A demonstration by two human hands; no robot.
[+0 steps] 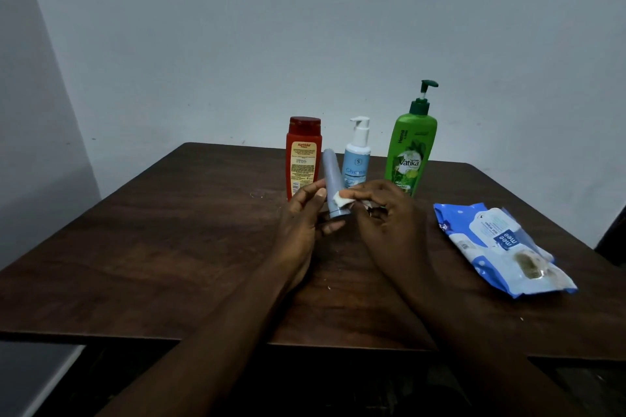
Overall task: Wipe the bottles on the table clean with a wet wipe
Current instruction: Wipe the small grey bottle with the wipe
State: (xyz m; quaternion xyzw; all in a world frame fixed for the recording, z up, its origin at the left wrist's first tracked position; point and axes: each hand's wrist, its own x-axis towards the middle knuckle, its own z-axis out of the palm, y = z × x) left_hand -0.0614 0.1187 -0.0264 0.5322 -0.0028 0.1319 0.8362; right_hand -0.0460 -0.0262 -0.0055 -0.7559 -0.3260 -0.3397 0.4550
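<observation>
At frame centre, the left hand (299, 213) gripped a grey tube (331, 186), its long axis upright with the top tilted slightly toward upper left. The right hand (382, 213), touching it from the right, pinched a wet wipe (342, 200) against its lower side above the surface (169, 230).

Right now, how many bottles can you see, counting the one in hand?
4. The left hand holds a grey bottle, the right hand presses a wipe to it; behind stand a red bottle, a pale blue pump bottle and a green pump bottle. None seems hidden.
</observation>
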